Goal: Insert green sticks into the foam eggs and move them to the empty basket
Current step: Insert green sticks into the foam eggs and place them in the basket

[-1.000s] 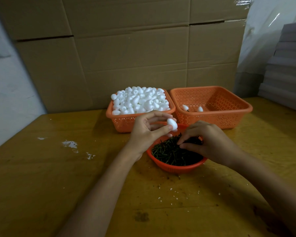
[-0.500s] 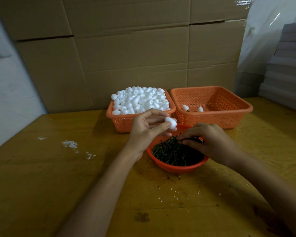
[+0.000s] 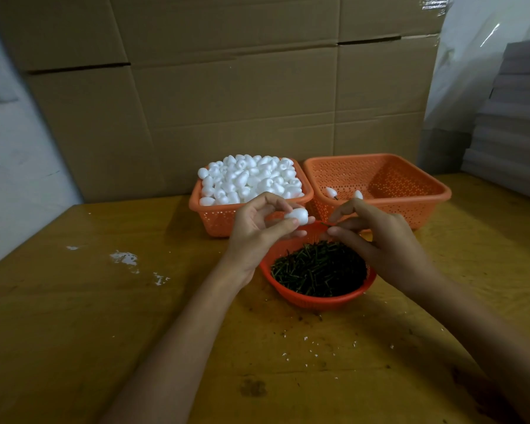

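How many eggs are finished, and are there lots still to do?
Only two eggs lie in the right basket, one showing its stick. Right now the left hand holds a foam egg and the right hand pinches a green stick beside it, not yet pushed in. Left to do: the whole heap of plain eggs in the left basket.

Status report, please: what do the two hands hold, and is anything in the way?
Left hand pinches a foam egg. Right hand pinches a green stick, tip toward the egg, not yet in. Nothing between them.
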